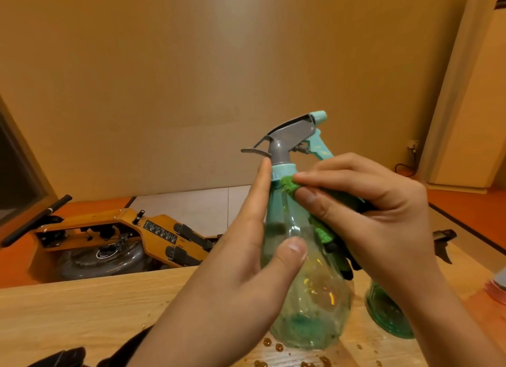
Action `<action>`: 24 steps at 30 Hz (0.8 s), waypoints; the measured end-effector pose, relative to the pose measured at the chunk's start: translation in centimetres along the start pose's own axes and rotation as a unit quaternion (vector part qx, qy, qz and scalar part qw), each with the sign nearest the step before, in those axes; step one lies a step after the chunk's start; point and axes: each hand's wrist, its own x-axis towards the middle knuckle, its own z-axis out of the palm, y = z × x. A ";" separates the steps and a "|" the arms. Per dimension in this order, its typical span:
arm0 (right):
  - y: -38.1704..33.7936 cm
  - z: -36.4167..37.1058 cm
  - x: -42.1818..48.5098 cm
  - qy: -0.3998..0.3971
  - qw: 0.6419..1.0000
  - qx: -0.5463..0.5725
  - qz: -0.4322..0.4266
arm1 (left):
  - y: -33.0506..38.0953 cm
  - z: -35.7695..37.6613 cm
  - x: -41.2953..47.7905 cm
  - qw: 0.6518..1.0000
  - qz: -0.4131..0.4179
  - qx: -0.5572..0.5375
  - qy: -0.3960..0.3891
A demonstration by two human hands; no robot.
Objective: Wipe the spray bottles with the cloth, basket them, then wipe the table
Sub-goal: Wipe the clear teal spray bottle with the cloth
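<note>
A clear teal spray bottle [306, 306] with a grey trigger head stands upright on the wooden table [82, 306]. My left hand [246, 260] holds its shoulder, thumb in front and forefinger up along the neck. My right hand [364, 210] pinches a green cloth [290, 187] and presses it against the bottle's neck just under the teal collar. A second green spray bottle [388, 314] stands right behind, mostly hidden by my right wrist, with its dark trigger [443, 243] showing.
Brownish droplets [273, 344] lie on the table near the front. A wooden rowing machine [115, 240] sits on the floor beyond the table's far edge. Something pink [497, 287] lies at the right edge. A dark object [63, 358] is at the bottom left.
</note>
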 end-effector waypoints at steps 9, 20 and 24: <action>0.4 0.5 -0.2 0.010 0.999 -0.032 -0.001 | 1.1 0.4 0.2 0.995 -0.045 0.071 0.057; 0.5 1.0 -0.6 0.034 0.996 -0.077 -0.019 | -0.4 1.4 0.5 0.992 -0.005 0.092 0.083; 0.2 0.8 -0.6 0.041 0.995 -0.083 -0.023 | -0.3 1.5 0.6 0.996 0.005 0.063 0.069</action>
